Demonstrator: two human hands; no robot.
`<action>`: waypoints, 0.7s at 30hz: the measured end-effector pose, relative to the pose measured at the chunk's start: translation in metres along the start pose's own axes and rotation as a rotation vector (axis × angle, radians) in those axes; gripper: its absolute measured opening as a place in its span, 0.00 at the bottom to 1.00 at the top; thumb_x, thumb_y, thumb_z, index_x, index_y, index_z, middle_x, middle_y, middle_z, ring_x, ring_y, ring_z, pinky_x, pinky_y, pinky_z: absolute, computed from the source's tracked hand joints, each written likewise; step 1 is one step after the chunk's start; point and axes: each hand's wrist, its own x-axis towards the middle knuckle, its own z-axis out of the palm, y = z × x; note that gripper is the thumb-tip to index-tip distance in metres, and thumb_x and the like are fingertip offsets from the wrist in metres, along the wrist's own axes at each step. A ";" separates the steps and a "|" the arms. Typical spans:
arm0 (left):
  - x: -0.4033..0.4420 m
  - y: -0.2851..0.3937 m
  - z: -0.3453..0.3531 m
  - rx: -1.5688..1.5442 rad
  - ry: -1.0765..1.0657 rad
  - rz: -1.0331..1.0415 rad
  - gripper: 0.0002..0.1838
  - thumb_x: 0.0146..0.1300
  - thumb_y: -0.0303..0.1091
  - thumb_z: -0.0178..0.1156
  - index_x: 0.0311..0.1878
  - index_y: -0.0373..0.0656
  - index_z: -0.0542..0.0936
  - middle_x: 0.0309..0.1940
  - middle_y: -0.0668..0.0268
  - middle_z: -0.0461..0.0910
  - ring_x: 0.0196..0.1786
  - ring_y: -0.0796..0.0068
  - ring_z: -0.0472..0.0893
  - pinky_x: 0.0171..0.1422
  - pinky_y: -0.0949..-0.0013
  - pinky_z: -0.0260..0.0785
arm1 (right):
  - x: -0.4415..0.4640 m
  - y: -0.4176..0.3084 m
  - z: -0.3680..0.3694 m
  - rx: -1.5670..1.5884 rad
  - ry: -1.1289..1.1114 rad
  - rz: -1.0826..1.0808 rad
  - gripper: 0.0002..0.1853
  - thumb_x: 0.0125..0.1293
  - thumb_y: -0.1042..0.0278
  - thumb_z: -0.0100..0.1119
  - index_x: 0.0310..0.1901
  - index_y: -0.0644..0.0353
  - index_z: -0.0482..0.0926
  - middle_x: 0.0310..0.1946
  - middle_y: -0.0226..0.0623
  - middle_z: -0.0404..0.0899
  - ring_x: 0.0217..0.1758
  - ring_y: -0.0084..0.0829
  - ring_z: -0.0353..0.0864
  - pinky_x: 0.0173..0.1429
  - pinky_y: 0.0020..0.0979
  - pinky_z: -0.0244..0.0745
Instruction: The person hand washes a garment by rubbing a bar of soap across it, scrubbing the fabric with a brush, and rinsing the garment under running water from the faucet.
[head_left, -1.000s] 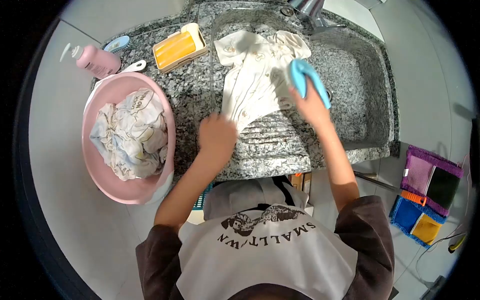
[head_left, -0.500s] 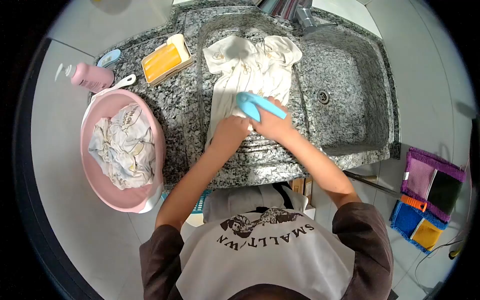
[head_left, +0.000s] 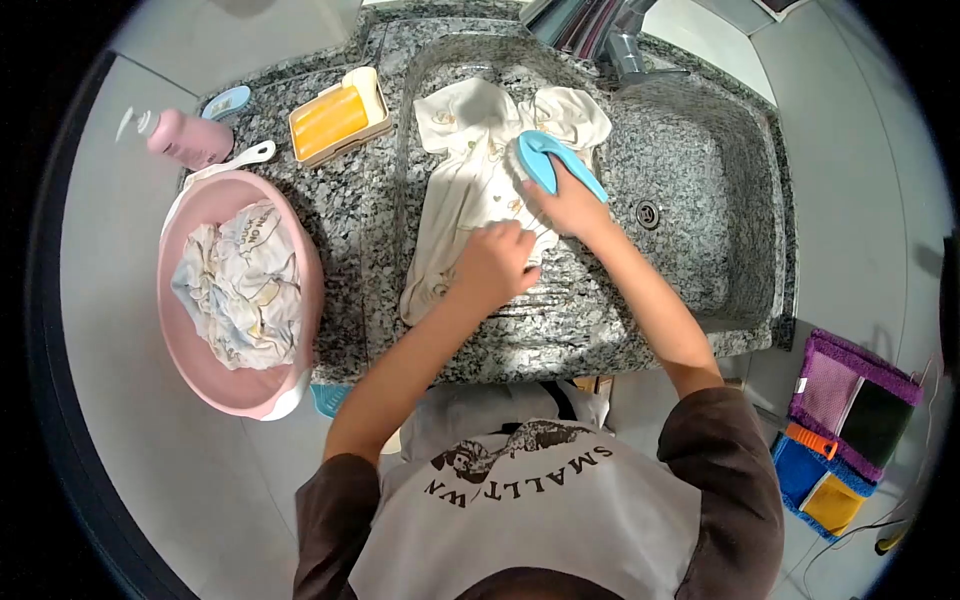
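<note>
A wet white garment (head_left: 478, 165) with small brown prints lies spread over the ribbed washboard side of the granite sink. Within my right hand (head_left: 572, 208) is a light-blue scrub brush (head_left: 563, 160), its underside against the garment's right part. My left hand (head_left: 497, 262) is curled at the garment's lower part, fingers bent in and thumb towards me; the cloth it grips is mostly hidden beneath it. Ridges of the washboard (head_left: 560, 290) show just below the cloth.
A pink basin (head_left: 170, 300) of crumpled white laundry stands left, near a pink pump bottle (head_left: 190, 138), a white-handled brush (head_left: 240, 158) and a soap dish with orange bars (head_left: 330, 120). The sink basin with its drain (head_left: 648, 214) is right, under the faucet (head_left: 630, 55). Mop pads (head_left: 850, 400) lie lower right.
My right hand has moved the brush up and right across the garment, away from my left hand. My left hand has shifted slightly right. The garment's lower left now lies more spread out.
</note>
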 end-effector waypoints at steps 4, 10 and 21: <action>0.004 -0.006 0.027 -0.175 0.031 0.099 0.14 0.45 0.33 0.57 0.37 0.40 0.73 0.23 0.61 0.74 0.31 0.61 0.76 0.33 0.59 0.69 | -0.029 -0.021 -0.025 -0.105 -0.276 -0.029 0.33 0.56 0.46 0.52 0.59 0.59 0.64 0.50 0.52 0.71 0.51 0.51 0.71 0.57 0.40 0.65; -0.056 0.014 -0.019 -0.268 -0.475 0.148 0.11 0.55 0.38 0.52 0.32 0.40 0.75 0.23 0.55 0.77 0.27 0.52 0.77 0.31 0.52 0.67 | -0.067 -0.054 -0.012 -0.182 -0.505 -0.265 0.38 0.53 0.47 0.57 0.63 0.57 0.60 0.45 0.51 0.73 0.49 0.41 0.73 0.52 0.37 0.70; -0.057 0.022 -0.025 -0.488 -0.541 -0.051 0.11 0.53 0.36 0.51 0.26 0.38 0.75 0.21 0.51 0.75 0.28 0.48 0.75 0.34 0.49 0.65 | -0.020 -0.002 0.009 -0.197 -0.245 -0.403 0.26 0.55 0.49 0.55 0.55 0.48 0.70 0.36 0.39 0.78 0.39 0.36 0.77 0.44 0.37 0.73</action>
